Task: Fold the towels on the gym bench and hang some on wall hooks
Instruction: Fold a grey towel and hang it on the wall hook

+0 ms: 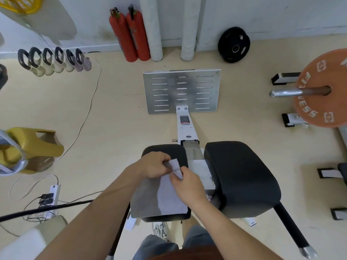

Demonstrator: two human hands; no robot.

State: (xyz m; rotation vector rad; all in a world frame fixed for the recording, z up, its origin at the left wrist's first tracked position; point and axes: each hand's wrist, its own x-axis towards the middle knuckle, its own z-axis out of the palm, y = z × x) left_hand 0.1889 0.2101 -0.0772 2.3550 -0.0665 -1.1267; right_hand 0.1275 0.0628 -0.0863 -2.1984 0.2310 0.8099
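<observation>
Left hand, right hand: grip on grey towel atop bench pad

Red extinguishers stood at the wall | black plate leaned nearby | kettlebells sat left | orange plate rode its bar

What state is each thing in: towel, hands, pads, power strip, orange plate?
towel: spread on left pad, far corner lifted
left hand: pinches that corner
right hand: pinches the towel beside it
left pad: mostly under the towel
right pad: bare
power strip: two black plugs in
orange plate: mounted on the bar
</observation>
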